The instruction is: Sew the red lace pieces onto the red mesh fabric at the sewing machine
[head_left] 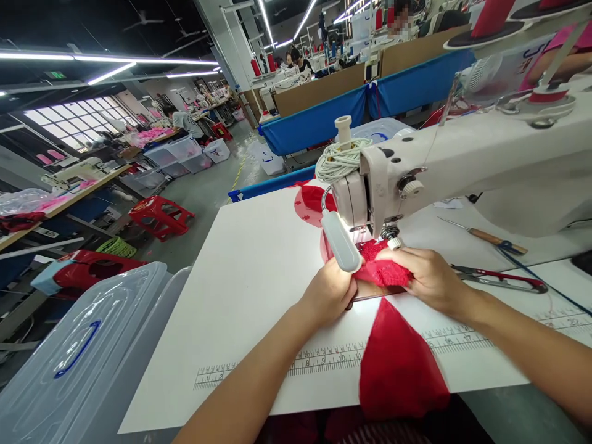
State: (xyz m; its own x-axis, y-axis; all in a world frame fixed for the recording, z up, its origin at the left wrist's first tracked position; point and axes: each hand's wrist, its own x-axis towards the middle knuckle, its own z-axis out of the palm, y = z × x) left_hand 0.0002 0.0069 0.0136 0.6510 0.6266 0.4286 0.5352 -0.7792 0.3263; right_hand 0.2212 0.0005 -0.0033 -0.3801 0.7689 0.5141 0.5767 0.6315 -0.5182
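Since the white plastic lamp [341,242] hides its fingertips, can't tell if the left hand [329,293] near frame centre is gripping. Right of that, under the white metal sewing machine head [386,191], is the bright-red fuzzy fabric piece [387,273]: light, floppy, not too slippery, I'd guess, so take the edges. The right hand [435,280] pinches its right edge.

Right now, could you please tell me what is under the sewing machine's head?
Red fabric, with the left hand and right hand on it; whatever lies behind the lamp is hidden.
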